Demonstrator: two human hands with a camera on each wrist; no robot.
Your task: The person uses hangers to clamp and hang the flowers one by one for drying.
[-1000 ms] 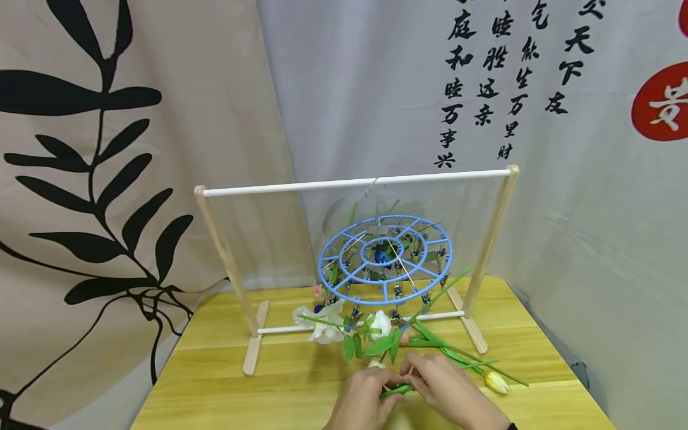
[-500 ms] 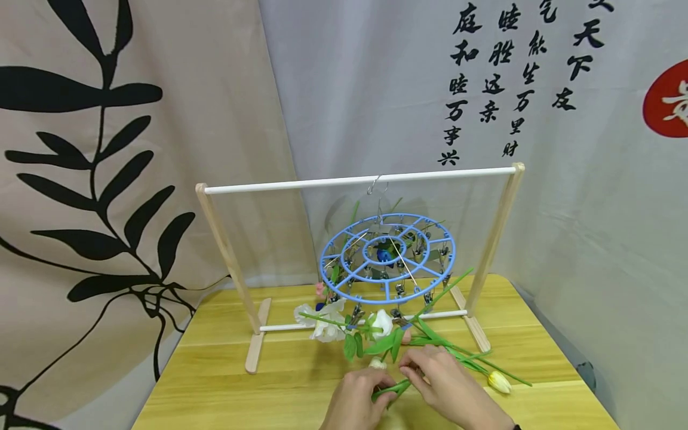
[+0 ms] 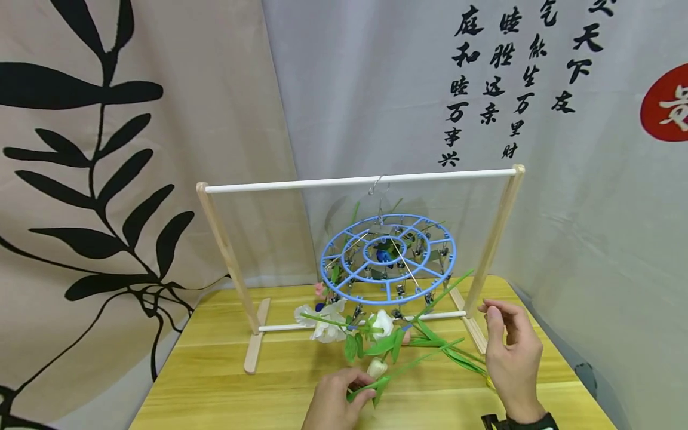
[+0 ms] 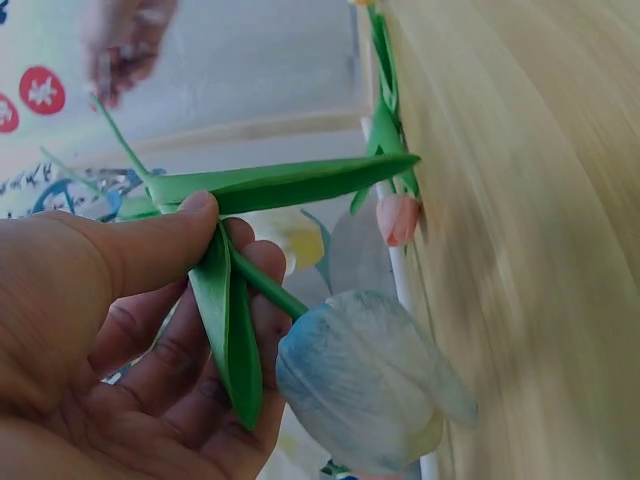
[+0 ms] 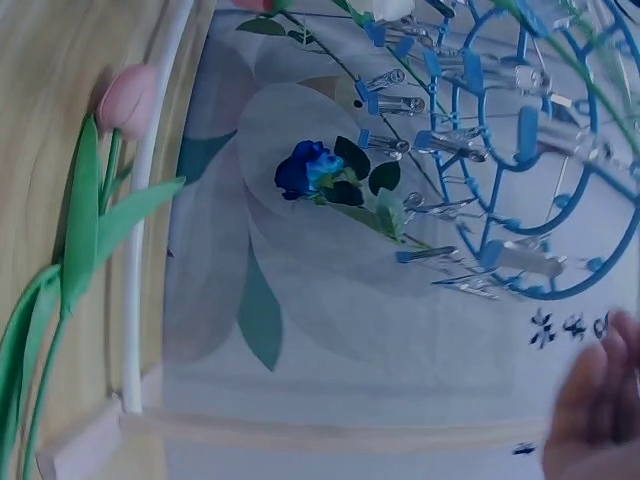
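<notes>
Over wooden tabletop (image 3: pixel 215 370), near side: pinching white tulip (image 4: pixel 365 380) by leafy stem (image 4: pixel 267 284) in left hand (image 3: pixel 338 397); holding nothing visible in loosely bent right hand (image 3: pixel 513 358), farther right. Apparently adjusting leaves (image 4: pixel 290 185); calls next for steady pinch.

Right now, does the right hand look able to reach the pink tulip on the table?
Probably yes: the right hand looks empty, and the right wrist view shows nothing over the pink tulip, though green leaves may crowd it.
</notes>
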